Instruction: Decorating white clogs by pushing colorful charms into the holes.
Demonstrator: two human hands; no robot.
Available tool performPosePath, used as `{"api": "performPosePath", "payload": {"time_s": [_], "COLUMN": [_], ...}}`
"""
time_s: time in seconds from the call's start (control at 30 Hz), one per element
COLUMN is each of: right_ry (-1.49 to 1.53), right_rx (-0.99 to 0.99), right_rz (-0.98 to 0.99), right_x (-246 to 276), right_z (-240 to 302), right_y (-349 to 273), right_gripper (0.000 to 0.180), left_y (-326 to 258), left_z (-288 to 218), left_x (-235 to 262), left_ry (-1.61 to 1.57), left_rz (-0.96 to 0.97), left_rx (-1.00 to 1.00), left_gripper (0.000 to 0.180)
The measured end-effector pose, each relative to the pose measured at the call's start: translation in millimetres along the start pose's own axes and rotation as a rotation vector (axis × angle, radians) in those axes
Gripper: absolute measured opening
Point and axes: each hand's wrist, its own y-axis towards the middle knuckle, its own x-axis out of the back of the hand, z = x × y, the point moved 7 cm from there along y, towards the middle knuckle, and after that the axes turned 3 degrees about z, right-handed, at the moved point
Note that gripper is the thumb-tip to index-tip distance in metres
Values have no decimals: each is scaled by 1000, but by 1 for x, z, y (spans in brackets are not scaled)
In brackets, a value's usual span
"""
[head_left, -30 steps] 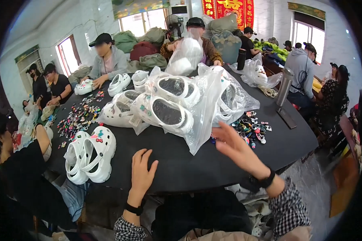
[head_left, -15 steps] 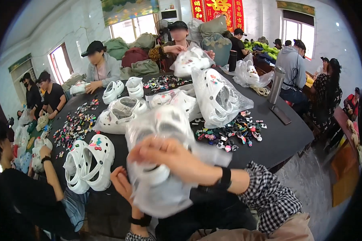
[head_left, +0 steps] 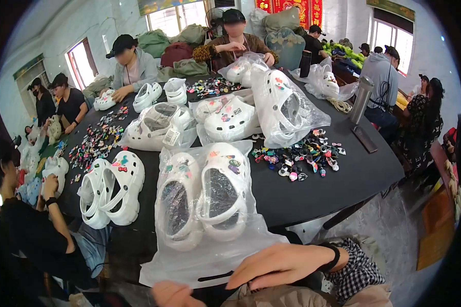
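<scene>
Directions run from the bagged pair. A clear, crinkled plastic bag (head_left: pixel 194 261) lies near the table's near edge, with two white, rounded clogs (head_left: pixel 224 166) side by side inside, toes pointing to twelve o'clock; small raised charms dot their toes. The bag's flat, milky lower end spreads toward six o'clock, with a dark strip near its edge. At about half past four the right hand (head_left: pixel 274 263) lies palm down, fingers long and close together, tips by the strip; whether they pinch the plastic cannot be told. At about half past six the left hand (head_left: pixel 174 295) is a blur at the lower rim, so how far it is open, and any hold, cannot be told. At nine o'clock stand unbagged clogs (head_left: pixel 125 192), smooth, matte and pierced with round holes. Another clog (head_left: pixel 279 92) leans in wrinkled plastic toward one o'clock. At two o'clock small, shiny, many-coloured charms (head_left: pixel 302 156) lie heaped on the smooth black table (head_left: pixel 292 202); farther that way stand a cylindrical metal flask (head_left: pixel 361 100) and, lying flat near it, a dark oblong phone (head_left: pixel 364 139).
</scene>
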Motion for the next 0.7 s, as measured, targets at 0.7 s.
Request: {"api": "performPosePath", "payload": {"time_s": [0.7], "right_ry": [-83], "right_rx": [-217], "right_rz": [-913], "right_x": [41], "right_z": [-94], "right_y": [-85], "right_gripper": [43], "left_y": [21], "left_z": [63], "left_x": [-95], "left_ry": [404], "left_rz": [775], "left_rx": [310], "left_gripper": [53]}}
